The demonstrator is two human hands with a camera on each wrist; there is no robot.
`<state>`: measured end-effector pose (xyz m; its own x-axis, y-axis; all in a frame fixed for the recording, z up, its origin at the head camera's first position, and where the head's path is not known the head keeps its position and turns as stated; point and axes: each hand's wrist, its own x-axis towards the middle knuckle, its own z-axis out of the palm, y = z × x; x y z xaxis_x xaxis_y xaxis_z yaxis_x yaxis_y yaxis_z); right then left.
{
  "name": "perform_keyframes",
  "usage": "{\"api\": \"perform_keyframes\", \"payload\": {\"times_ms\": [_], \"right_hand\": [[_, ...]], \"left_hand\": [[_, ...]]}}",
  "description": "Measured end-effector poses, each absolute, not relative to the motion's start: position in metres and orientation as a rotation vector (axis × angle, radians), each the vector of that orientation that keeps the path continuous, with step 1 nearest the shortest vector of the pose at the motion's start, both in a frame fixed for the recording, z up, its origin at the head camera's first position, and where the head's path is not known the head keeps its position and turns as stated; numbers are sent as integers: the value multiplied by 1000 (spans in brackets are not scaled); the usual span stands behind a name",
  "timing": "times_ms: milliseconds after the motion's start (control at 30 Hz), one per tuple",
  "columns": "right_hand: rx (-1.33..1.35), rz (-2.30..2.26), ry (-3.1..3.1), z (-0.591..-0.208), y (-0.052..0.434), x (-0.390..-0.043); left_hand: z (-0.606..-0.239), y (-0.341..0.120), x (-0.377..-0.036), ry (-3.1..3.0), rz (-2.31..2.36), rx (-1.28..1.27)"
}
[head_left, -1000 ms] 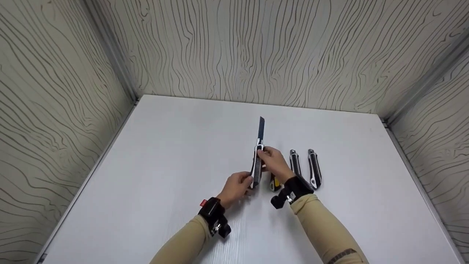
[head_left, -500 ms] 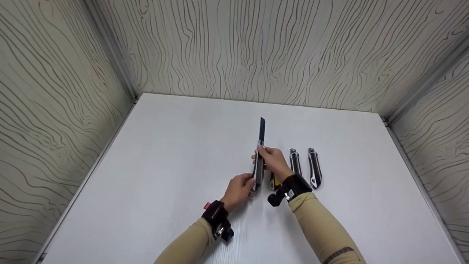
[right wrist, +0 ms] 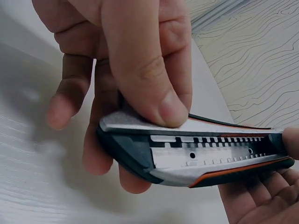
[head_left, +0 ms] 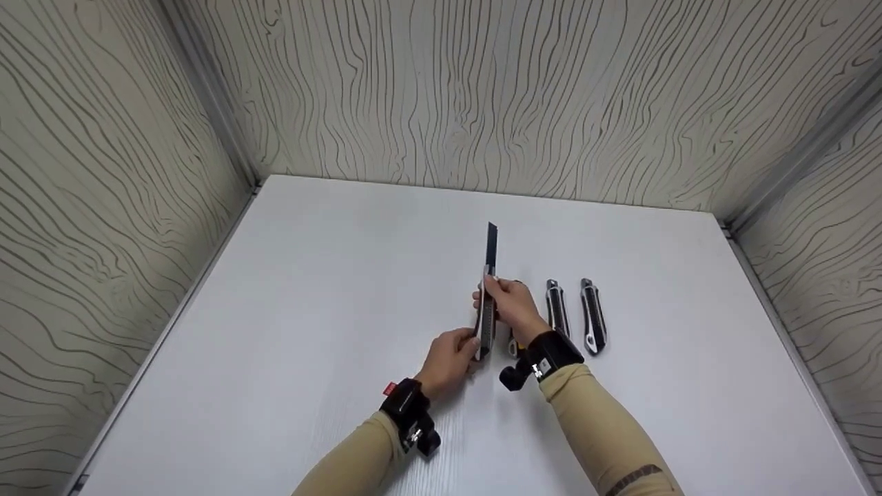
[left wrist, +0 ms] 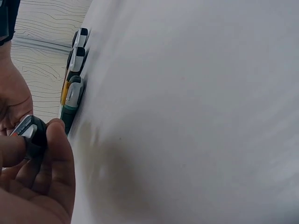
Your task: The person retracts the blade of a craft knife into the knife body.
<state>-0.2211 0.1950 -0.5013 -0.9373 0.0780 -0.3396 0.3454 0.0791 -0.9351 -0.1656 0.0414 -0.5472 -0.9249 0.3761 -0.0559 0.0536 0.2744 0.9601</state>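
Note:
Both hands hold one utility knife [head_left: 486, 324] above the table, its long dark blade [head_left: 492, 243] extended and pointing away from me. My left hand [head_left: 446, 358] pinches the rear end of the handle between thumb and fingers. Farther forward, my right hand [head_left: 520, 310] grips the handle, the thumb lying along it and fingertips showing on the far side. The right wrist view shows the silver, black and orange body [right wrist: 210, 179] with its toothed slot. There, the right thumb [right wrist: 290, 142] is at the black slider [right wrist: 275, 143]; the blade's tip is outside that view.
Two silver-and-black utility knives [head_left: 593, 317] [head_left: 557, 303] lie on the white table [head_left: 331, 289], right of my hands. A third knife with yellow parts [head_left: 513, 346] is partly hidden under the right hand. Wood-patterned walls [head_left: 441, 96] stand behind and at both sides.
My right thumb has slid slightly forward along the handle, and right fingertips now show at its left side. The knife has turned slightly; the left hand has shifted a little right. The blade stays extended.

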Motion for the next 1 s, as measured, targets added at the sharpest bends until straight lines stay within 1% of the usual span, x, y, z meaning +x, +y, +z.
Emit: {"api": "perform_keyframes", "payload": {"times_ms": [433,1000], "right_hand": [[448,-1947,2175,-502,193,-219],[405,-1947,2172,-504,193,-218]], "left_hand": [[-548,44,-163,2323,1677,389],[-547,43,-161,2254,1713,349]]}}
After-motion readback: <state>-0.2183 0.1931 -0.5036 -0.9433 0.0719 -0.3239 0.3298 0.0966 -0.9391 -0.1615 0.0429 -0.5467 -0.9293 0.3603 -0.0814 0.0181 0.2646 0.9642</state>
